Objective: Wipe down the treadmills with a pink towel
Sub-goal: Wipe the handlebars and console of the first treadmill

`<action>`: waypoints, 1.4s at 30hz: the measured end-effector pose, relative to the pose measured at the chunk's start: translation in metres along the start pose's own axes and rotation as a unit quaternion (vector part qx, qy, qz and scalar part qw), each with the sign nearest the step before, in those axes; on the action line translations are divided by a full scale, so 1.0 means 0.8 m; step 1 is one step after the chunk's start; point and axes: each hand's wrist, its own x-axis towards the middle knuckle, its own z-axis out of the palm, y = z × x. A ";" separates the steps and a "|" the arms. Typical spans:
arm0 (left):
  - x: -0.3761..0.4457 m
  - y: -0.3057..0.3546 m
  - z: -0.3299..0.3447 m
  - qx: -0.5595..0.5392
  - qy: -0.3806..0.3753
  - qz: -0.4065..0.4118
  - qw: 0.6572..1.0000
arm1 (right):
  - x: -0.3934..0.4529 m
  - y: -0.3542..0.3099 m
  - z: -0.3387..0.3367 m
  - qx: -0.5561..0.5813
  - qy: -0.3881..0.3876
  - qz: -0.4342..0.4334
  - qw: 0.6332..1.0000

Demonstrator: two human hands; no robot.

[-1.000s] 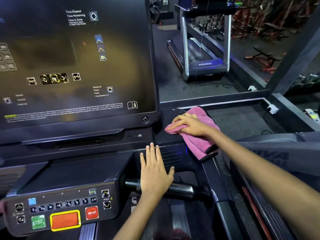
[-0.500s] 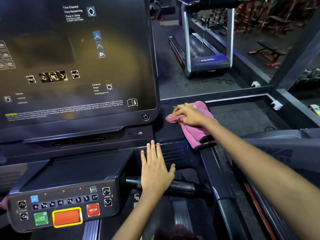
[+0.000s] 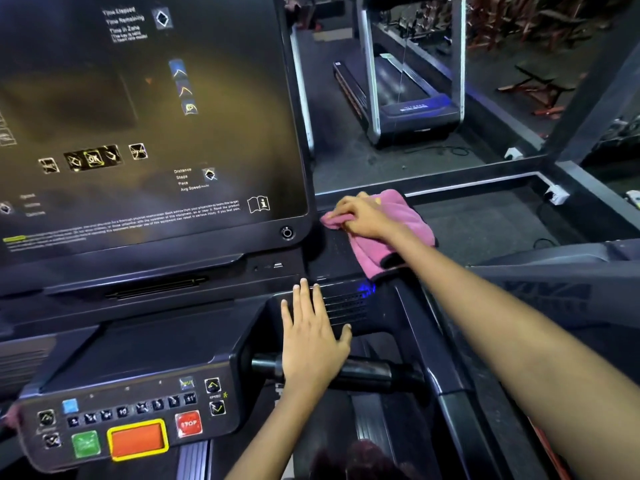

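I stand at a black treadmill console (image 3: pixel 332 258) with a large dark screen (image 3: pixel 145 126) above it. My right hand (image 3: pixel 363 216) grips a bunched pink towel (image 3: pixel 401 223) and presses it on the console's right shoulder, just right of the screen's lower corner. Part of the towel hangs over the console's edge below my wrist. My left hand (image 3: pixel 311 337) lies flat, fingers straight, on the console's lower right corner, over a black handlebar (image 3: pixel 367 372).
A button panel (image 3: pixel 131 420) with a red stop button, an orange pad and a green key sits at the lower left. The right side rail (image 3: pixel 446 375) runs down towards me. Another treadmill (image 3: pixel 405 98) stands beyond on the gym floor.
My right hand has slid the towel away from me and a little left along the console's right shoulder. My left hand has stayed flat in the same spot.
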 end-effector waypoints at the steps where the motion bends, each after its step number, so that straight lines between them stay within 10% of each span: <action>1: 0.000 0.001 0.000 -0.001 -0.005 -0.004 1.000 | 0.003 -0.011 0.008 -0.017 0.021 0.013 1.000; 11: -0.002 0.006 -0.013 -0.046 -0.022 -0.005 0.999 | 0.001 -0.016 0.009 -0.052 -0.047 -0.077 0.994; 24: -0.006 0.003 -0.021 -0.043 -0.052 -0.017 0.998 | -0.037 0.023 -0.009 0.016 0.081 0.094 0.992; 42: -0.008 0.003 -0.021 -0.022 -0.062 -0.003 0.998 | -0.166 0.031 -0.009 0.071 0.043 0.045 0.996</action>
